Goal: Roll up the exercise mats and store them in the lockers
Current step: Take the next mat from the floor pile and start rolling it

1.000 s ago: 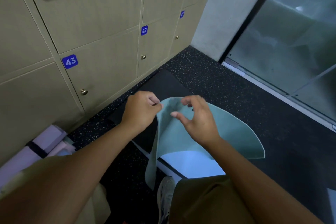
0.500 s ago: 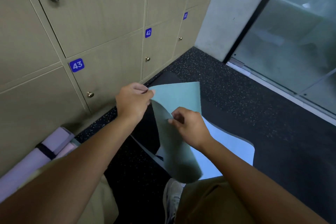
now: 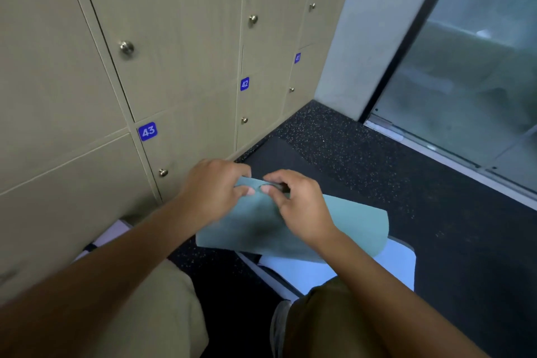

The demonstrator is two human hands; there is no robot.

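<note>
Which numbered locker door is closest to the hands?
Door 43. Its knob sits just beside the left hand; doors 42 and 41 lie farther along the row.

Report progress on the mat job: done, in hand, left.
Done: a lilac mat already lies rolled by the lockers. In hand: left hand and right hand pinch the teal mat's end, starting its roll. Left: finish rolling; every locker door in view is shut, so nothing looks stored.

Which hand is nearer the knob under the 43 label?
Left. The left hand grips the teal mat just right of the knob; the right hand pinches the mat farther right.
</note>
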